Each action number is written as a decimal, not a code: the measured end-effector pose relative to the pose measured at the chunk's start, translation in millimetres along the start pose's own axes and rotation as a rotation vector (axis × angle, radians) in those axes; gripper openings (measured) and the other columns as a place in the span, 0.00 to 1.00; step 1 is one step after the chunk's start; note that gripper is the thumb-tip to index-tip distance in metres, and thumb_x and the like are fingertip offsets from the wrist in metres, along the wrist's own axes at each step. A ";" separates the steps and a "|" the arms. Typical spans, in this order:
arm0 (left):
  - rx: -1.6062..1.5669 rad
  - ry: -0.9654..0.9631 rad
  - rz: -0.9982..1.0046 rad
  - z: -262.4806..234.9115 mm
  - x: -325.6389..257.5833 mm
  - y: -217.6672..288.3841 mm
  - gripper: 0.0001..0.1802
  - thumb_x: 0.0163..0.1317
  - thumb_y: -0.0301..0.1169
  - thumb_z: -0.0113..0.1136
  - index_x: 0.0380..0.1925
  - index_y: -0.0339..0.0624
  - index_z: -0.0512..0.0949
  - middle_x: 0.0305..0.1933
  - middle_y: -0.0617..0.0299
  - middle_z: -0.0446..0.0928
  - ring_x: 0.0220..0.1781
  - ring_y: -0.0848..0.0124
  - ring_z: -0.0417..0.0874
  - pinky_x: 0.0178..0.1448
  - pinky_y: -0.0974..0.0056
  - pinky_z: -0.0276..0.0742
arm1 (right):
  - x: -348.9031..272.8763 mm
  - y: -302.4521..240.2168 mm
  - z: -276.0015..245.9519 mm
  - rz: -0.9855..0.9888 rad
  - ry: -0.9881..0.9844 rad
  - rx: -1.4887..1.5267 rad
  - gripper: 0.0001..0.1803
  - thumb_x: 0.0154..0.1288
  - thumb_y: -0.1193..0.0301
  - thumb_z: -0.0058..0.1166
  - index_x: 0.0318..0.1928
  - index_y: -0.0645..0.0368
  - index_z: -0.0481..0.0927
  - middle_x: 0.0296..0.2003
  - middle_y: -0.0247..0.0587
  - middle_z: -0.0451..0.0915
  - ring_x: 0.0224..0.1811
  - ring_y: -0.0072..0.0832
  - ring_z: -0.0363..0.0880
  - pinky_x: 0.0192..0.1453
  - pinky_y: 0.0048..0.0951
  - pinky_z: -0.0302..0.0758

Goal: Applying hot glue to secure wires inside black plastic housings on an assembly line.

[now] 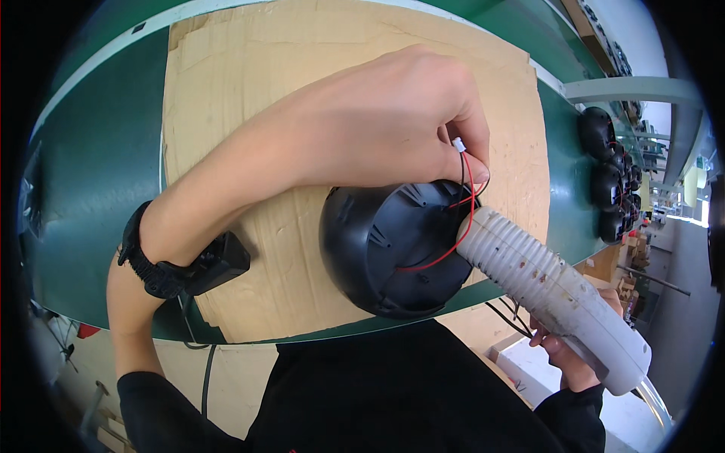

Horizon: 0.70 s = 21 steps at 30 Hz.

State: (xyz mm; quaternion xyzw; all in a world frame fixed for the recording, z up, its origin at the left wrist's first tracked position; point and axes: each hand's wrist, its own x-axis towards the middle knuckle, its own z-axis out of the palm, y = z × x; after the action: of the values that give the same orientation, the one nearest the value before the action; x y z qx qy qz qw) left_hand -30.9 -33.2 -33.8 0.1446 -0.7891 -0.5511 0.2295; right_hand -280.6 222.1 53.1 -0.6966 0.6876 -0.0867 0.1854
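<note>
Green matting covers the bench (98,219), and a large sheet of brown cardboard (249,90) lies flat on top of it, reaching almost to the near edge. On that cardboard, close to the person's body, sits a round black plastic housing (381,249) with ribbed vents on its dome. The left hand (393,121) arches over the housing from above, its fingers pinched together on thin red and black wires (467,181) that end in a small white connector (458,144) just beside the fingertips; the red wire loops down across the black shell. The right hand (563,351) is wrapped around the grip of a dirty white handheld tool (559,294), whose ribbed barrel points up and left with its tip touching the upper right rim of the housing, where the wires run. A black band with a small black box (185,268) is strapped to the left wrist. Well apart, along the far right of the bench, a row of similar black housings (612,174) stands in line. A white box (521,370) shows below the bench edge.
</note>
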 end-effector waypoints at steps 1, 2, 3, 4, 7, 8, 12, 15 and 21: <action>0.008 -0.002 0.002 -0.5 0.5 1.8 0.09 0.58 0.28 0.70 0.34 0.34 0.90 0.31 0.48 0.86 0.35 0.60 0.87 0.42 0.59 0.82 | 4.8 -6.1 4.2 -0.002 -0.005 -0.001 0.12 0.41 0.70 0.70 0.28 0.57 0.80 0.25 0.39 0.79 0.26 0.38 0.80 0.33 0.33 0.75; 0.017 -0.005 0.005 -0.7 1.0 3.0 0.09 0.58 0.28 0.69 0.34 0.33 0.90 0.31 0.47 0.86 0.35 0.60 0.87 0.42 0.59 0.81 | 9.2 -4.6 2.4 -0.004 -0.010 -0.002 0.12 0.41 0.70 0.70 0.28 0.57 0.81 0.25 0.39 0.80 0.26 0.38 0.80 0.33 0.33 0.75; 0.016 -0.003 0.002 -0.8 0.7 3.1 0.09 0.58 0.28 0.69 0.34 0.33 0.90 0.31 0.47 0.86 0.35 0.60 0.87 0.42 0.59 0.81 | 15.7 -6.4 4.2 -0.008 -0.015 -0.001 0.13 0.41 0.70 0.70 0.28 0.57 0.81 0.25 0.39 0.80 0.26 0.38 0.80 0.33 0.33 0.76; 0.016 -0.006 -0.002 -1.0 0.6 3.1 0.09 0.58 0.28 0.69 0.34 0.33 0.90 0.31 0.47 0.86 0.36 0.59 0.87 0.43 0.59 0.81 | 14.3 -4.2 1.4 -0.012 -0.020 0.000 0.13 0.41 0.70 0.70 0.29 0.57 0.81 0.25 0.39 0.80 0.27 0.38 0.80 0.33 0.33 0.76; 0.009 -0.014 -0.007 -2.0 0.1 3.2 0.09 0.58 0.28 0.69 0.34 0.33 0.90 0.31 0.47 0.86 0.36 0.59 0.87 0.43 0.58 0.81 | 11.9 -6.3 -1.7 -0.019 -0.033 -0.003 0.13 0.41 0.71 0.70 0.29 0.58 0.81 0.26 0.39 0.80 0.27 0.38 0.81 0.33 0.32 0.76; 0.005 -0.018 -0.009 -2.7 0.0 3.6 0.09 0.58 0.28 0.69 0.35 0.33 0.90 0.31 0.47 0.86 0.36 0.59 0.87 0.43 0.58 0.81 | 10.4 -6.4 -4.0 -0.022 -0.036 -0.006 0.13 0.41 0.71 0.70 0.29 0.58 0.81 0.26 0.39 0.81 0.27 0.37 0.81 0.34 0.32 0.76; 0.059 -0.011 0.001 -6.1 -1.1 8.0 0.09 0.58 0.28 0.69 0.35 0.33 0.89 0.32 0.47 0.86 0.36 0.59 0.87 0.42 0.58 0.81 | 9.9 -8.6 -8.8 -0.026 -0.044 -0.005 0.13 0.41 0.71 0.70 0.30 0.58 0.82 0.26 0.39 0.81 0.28 0.37 0.82 0.34 0.32 0.77; 0.136 -0.004 0.032 -9.0 -1.7 6.0 0.09 0.57 0.28 0.69 0.35 0.33 0.89 0.33 0.49 0.85 0.35 0.60 0.86 0.41 0.58 0.80 | 10.4 -10.7 -6.3 -0.024 -0.051 0.002 0.13 0.41 0.71 0.71 0.30 0.59 0.82 0.27 0.39 0.82 0.28 0.37 0.82 0.34 0.32 0.77; 0.142 -0.087 0.079 -28.0 -7.5 21.0 0.07 0.55 0.23 0.73 0.36 0.35 0.89 0.29 0.59 0.84 0.31 0.72 0.81 0.35 0.67 0.75 | -5.6 -7.5 -19.1 -0.014 -0.046 -0.002 0.13 0.41 0.72 0.71 0.31 0.59 0.83 0.27 0.39 0.83 0.29 0.36 0.84 0.35 0.31 0.78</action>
State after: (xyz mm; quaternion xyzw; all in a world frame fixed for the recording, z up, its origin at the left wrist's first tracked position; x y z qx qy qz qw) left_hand -9.4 -44.7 -7.6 0.1051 -0.8405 -0.4899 0.2059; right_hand -281.1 224.8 74.2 -0.7035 0.6783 -0.0713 0.1996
